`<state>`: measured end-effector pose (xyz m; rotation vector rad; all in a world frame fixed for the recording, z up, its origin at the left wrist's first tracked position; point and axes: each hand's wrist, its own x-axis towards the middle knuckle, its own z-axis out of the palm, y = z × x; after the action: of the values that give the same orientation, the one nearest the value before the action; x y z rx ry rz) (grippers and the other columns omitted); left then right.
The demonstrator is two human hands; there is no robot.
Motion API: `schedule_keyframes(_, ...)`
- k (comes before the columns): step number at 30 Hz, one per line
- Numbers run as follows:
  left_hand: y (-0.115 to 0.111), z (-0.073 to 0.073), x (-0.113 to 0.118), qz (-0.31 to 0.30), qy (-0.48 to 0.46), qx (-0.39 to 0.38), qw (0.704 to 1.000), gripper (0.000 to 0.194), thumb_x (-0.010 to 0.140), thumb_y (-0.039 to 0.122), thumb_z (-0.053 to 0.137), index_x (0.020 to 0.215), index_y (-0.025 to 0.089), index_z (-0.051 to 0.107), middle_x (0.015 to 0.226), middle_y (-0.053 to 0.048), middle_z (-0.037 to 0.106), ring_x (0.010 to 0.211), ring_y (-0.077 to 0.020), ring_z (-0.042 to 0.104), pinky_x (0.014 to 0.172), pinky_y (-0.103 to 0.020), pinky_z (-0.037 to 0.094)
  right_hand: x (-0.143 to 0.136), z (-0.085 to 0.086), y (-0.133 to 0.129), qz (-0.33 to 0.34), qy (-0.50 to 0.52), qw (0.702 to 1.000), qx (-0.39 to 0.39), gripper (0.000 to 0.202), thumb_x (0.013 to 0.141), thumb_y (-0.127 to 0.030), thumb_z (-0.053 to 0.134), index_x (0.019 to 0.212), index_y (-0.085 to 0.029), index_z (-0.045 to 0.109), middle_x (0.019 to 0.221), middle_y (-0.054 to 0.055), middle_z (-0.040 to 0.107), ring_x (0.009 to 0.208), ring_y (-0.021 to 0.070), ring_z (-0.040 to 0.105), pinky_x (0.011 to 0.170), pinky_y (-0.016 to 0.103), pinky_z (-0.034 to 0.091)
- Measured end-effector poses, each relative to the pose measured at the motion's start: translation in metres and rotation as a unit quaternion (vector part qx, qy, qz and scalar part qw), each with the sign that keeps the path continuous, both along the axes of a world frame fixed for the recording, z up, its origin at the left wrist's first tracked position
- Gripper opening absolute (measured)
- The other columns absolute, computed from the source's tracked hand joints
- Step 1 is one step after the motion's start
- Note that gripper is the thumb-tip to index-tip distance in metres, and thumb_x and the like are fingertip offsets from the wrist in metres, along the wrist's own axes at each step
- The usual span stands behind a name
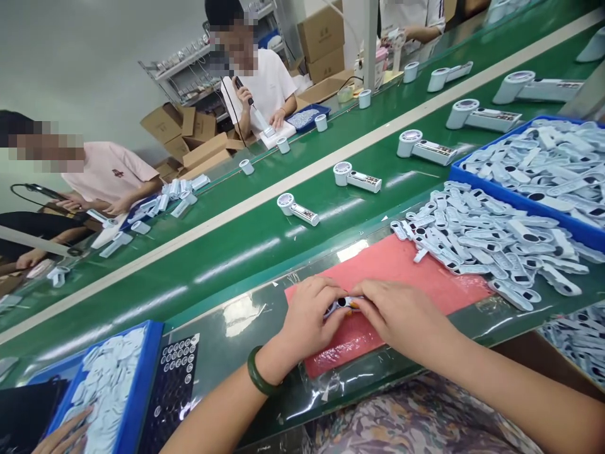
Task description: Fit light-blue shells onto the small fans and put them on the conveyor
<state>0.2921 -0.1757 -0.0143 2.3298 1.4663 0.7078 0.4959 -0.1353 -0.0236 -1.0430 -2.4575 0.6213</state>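
Over a red mat on the bench, my left hand and my right hand grip a small pale-blue plastic piece from its two ends. A black oval shows on the piece between my fingers; the rest of it is covered. My fingertips nearly meet at its middle. To the right, a heap of similar pale-blue pieces lies partly on the mat. A dark sheet with round ring stickers is left of my left hand.
Blue bins of pale parts stand at right and lower left, where another person's hand reaches in. Beyond the bench, a green conveyor carries fan-like units. People work across it.
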Motion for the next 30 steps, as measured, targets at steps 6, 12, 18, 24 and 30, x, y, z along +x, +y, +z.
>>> schedule_keyframes(6, 0.003, 0.001, 0.005, 0.007, -0.02, -0.018, 1.0, 0.014, 0.097, 0.025, 0.054, 0.102, 0.018, 0.066, 0.099, -0.007, 0.067, 0.094, -0.0204, 0.059, 0.085, -0.039, 0.048, 0.011, -0.01, 0.005, 0.005, 0.026, 1.0, 0.012, 0.014, 0.101, -0.03, 0.054, 0.103, -0.024, 0.067, 0.096, 0.004, 0.064, 0.09, 0.0251, 0.06, 0.076, 0.039, 0.044)
schedule_keyframes(12, 0.004, 0.005, 0.007, 0.022, -0.046, -0.053, 0.997, 0.008, 0.093, 0.023, 0.062, 0.098, 0.018, 0.067, 0.096, -0.006, 0.068, 0.094, -0.0209, 0.06, 0.085, -0.039, 0.048, 0.015, -0.026, 0.012, 0.038, 0.122, 0.987, -0.101, 0.012, 0.1, -0.024, 0.06, 0.107, -0.03, 0.067, 0.106, -0.003, 0.069, 0.1, 0.0199, 0.061, 0.089, 0.04, 0.044)
schedule_keyframes(18, -0.005, 0.007, 0.01, 0.023, -0.028, -0.033, 0.999, 0.009, 0.09, 0.023, 0.067, 0.097, 0.02, 0.064, 0.099, -0.005, 0.069, 0.098, -0.0204, 0.061, 0.088, -0.039, 0.049, 0.019, -0.029, 0.009, 0.015, 0.146, 0.979, -0.143, 0.03, 0.101, -0.03, 0.052, 0.13, -0.026, 0.061, 0.122, 0.003, 0.069, 0.111, 0.0232, 0.061, 0.097, 0.045, 0.045)
schedule_keyframes(24, -0.03, 0.003, 0.015, 0.02, 0.04, -0.016, 0.999, 0.027, 0.087, 0.029, 0.071, 0.11, 0.02, 0.059, 0.116, -0.009, 0.067, 0.115, -0.0267, 0.06, 0.101, -0.048, 0.048, 0.027, -0.026, 0.0, 0.106, 0.083, 0.984, -0.119, 0.039, 0.098, -0.031, 0.058, 0.136, -0.025, 0.056, 0.13, 0.005, 0.063, 0.118, 0.0262, 0.054, 0.104, 0.048, 0.042)
schedule_keyframes(30, -0.04, -0.001, 0.024, 0.036, 0.114, -0.02, 0.993, 0.036, 0.09, 0.03, 0.065, 0.123, 0.02, 0.055, 0.126, -0.01, 0.067, 0.132, -0.0322, 0.052, 0.113, -0.062, 0.038, 0.023, -0.031, -0.012, 0.106, 0.078, 0.987, -0.096, 0.037, 0.099, -0.022, 0.054, 0.136, -0.022, 0.052, 0.125, 0.008, 0.061, 0.112, 0.0262, 0.052, 0.101, 0.049, 0.043)
